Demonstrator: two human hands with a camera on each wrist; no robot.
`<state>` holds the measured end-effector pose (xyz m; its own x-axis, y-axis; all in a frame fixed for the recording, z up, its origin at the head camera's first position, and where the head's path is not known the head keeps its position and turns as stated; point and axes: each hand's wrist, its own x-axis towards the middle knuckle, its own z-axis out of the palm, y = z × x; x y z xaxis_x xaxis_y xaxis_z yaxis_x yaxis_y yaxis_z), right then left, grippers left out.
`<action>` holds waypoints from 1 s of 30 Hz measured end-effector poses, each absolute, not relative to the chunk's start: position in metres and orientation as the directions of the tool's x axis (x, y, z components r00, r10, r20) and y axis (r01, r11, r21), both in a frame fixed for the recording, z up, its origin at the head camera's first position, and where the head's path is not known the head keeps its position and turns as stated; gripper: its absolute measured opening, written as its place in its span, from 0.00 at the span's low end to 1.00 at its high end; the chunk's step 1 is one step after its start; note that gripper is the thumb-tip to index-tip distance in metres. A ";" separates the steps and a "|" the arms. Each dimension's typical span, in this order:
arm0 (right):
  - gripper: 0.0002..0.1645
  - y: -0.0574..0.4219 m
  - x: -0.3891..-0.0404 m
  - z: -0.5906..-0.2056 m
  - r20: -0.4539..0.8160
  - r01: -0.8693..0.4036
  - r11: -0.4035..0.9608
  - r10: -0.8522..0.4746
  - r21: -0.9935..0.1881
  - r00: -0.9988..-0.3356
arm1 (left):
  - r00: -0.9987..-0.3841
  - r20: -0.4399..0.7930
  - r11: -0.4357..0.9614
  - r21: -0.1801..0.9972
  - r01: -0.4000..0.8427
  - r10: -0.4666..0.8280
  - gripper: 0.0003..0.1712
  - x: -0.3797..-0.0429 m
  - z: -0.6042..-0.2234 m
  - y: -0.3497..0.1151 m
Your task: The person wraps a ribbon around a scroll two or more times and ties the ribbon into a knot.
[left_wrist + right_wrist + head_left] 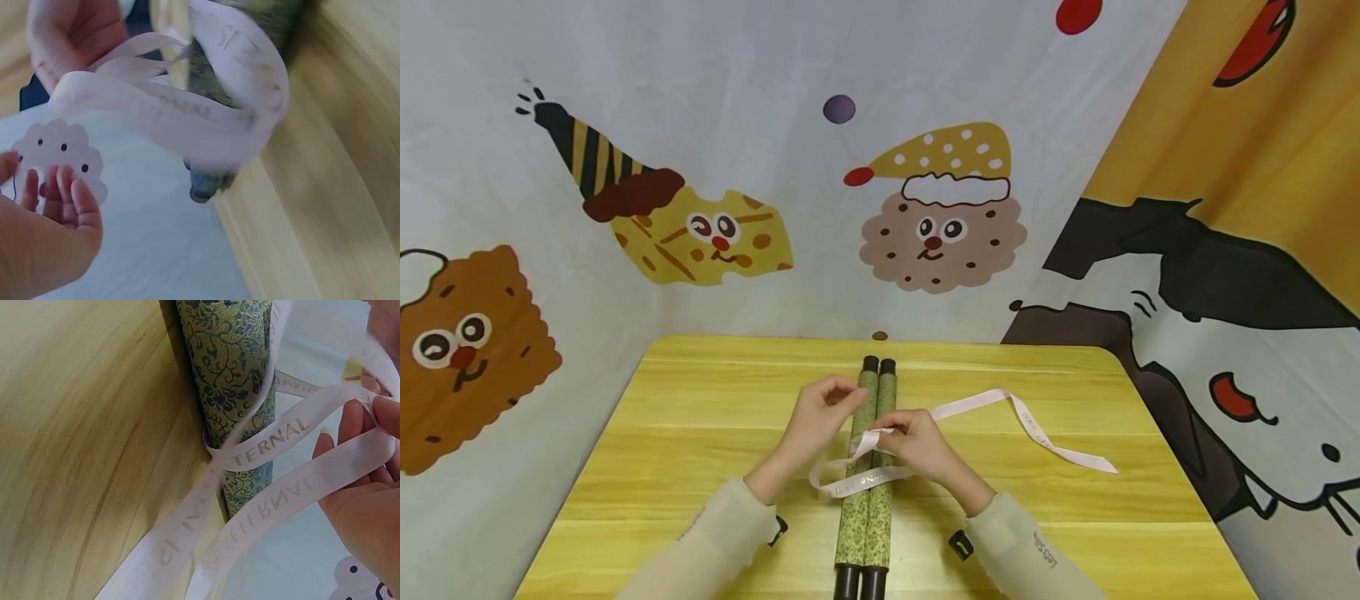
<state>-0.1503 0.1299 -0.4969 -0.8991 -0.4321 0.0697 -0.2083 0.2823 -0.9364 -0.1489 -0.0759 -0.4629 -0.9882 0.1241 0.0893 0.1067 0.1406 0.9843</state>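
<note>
Two rolled scrolls (853, 533) in green patterned cloth with dark end knobs lie side by side on the table. A pale pink ribbon (868, 481) printed with letters passes around them, its loops standing loose over the rolls. My right hand (921, 450) pinches the ribbon between thumb and fingers just above the scrolls; the right wrist view shows the ribbon (337, 464) running across that hand (369, 494). My left hand (823, 412) hovers at the left side of the scrolls. In the left wrist view its fingers (81, 203) are loosely bent with nothing between them.
The wood-patterned table (700, 400) reaches back to a white cloth backdrop (760, 100) with cartoon prints. A long ribbon tail (1033, 425) trails to the right across the table. An orange cloth (1247, 142) hangs at the far right.
</note>
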 end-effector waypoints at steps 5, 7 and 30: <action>0.08 0.131 -0.152 -0.498 0.089 -0.220 0.273 -0.421 -0.937 -0.903 | -0.952 0.234 0.230 0.933 0.277 0.197 0.03 -0.135 -0.467 -0.075; 0.07 0.131 -0.152 -0.497 0.091 -0.219 0.272 -0.416 -0.937 -0.905 | -0.924 0.288 0.233 0.909 0.346 0.251 0.03 -0.127 -0.470 -0.074; 0.06 0.128 -0.155 -0.497 0.033 -0.146 0.269 -0.383 -0.952 -0.923 | -0.952 0.222 0.533 0.790 0.302 0.211 0.30 -0.097 -0.504 -0.066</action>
<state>-0.1554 0.1282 -0.4965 -0.9233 -0.3826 0.0334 -0.1458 0.2687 -0.9521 -0.0972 -0.0657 -0.5035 -0.9519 0.2111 0.2220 0.3024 0.5328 0.7903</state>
